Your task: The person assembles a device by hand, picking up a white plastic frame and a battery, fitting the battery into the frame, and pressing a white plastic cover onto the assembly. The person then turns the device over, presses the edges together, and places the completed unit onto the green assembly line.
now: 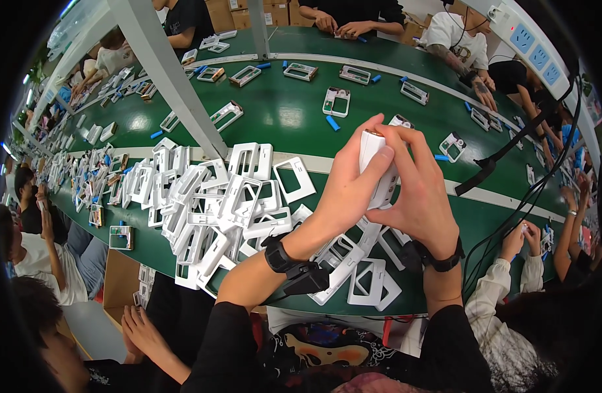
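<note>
Both my hands are raised over the near side of the green table, closed round one white plastic housing [371, 150] held upright on edge. My left hand [349, 180] grips its left side, with the thumb laid across the white face. From the right, the fingers of my right hand [422, 187] wrap over it, with the thumb at its lower end. A copper-coloured strip shows at its top; much of the rest is hidden by my fingers. Below and to the left lies a heap of white plastic frames [212, 203] with rectangular openings.
Assemblies with blue cylinders [333, 122] are spread along the green table [274, 108]. A grey post [166, 75] rises left of my hands. Black cables [543, 177] and a socket strip [533, 49] hang at the right. Other people work around the table; an open cardboard box [120, 281] stands lower left.
</note>
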Demonstrator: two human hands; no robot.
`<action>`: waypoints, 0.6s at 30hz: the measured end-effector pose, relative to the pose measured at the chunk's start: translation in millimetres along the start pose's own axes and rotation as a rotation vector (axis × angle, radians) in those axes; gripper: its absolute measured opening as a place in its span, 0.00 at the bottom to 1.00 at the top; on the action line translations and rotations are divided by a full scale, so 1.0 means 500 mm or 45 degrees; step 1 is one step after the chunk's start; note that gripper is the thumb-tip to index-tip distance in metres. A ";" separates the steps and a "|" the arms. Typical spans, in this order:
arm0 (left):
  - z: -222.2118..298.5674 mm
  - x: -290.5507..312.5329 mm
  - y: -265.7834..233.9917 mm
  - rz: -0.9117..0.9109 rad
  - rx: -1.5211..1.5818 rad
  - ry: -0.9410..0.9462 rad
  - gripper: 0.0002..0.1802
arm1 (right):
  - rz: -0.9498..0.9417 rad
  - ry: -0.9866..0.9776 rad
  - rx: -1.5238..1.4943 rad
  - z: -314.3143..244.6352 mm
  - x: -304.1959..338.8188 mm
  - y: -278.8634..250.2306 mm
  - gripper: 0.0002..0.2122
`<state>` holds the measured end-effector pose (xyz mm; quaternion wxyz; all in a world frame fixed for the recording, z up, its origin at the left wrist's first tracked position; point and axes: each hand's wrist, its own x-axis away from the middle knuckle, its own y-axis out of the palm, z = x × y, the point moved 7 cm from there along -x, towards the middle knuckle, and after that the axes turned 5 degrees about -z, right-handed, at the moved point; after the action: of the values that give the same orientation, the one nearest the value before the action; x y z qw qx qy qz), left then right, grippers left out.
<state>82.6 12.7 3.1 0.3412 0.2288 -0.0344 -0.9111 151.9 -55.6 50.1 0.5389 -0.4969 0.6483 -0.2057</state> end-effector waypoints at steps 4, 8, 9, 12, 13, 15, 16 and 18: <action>0.014 0.000 -0.017 0.033 -0.194 -0.074 0.20 | 0.037 -0.024 0.023 -0.001 -0.005 0.005 0.47; 0.026 -0.006 -0.030 0.071 -0.112 0.064 0.15 | 0.168 -0.154 0.121 -0.013 -0.008 -0.002 0.48; 0.029 -0.006 -0.028 0.067 -0.115 0.070 0.15 | 0.174 -0.157 0.124 -0.011 -0.009 0.003 0.48; 0.047 0.011 -0.031 0.213 -0.033 0.154 0.13 | 0.245 -0.336 0.011 -0.015 -0.007 0.013 0.48; 0.049 0.013 -0.029 0.210 -0.033 0.159 0.13 | 0.249 -0.338 0.015 -0.016 -0.008 0.013 0.48; 0.057 0.018 -0.029 0.228 -0.102 0.191 0.12 | 0.234 -0.400 -0.080 -0.024 -0.004 0.010 0.49; 0.061 0.021 -0.028 0.235 -0.136 0.208 0.12 | 0.228 -0.430 -0.126 -0.027 -0.001 0.007 0.49; 0.069 0.023 -0.025 0.204 -0.073 0.215 0.12 | 0.223 -0.415 -0.313 -0.025 0.002 -0.008 0.48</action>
<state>52.2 11.8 26.6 0.4208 0.2915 0.0022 -0.8590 142.2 -61.8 57.1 0.5879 -0.5272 0.6135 0.0054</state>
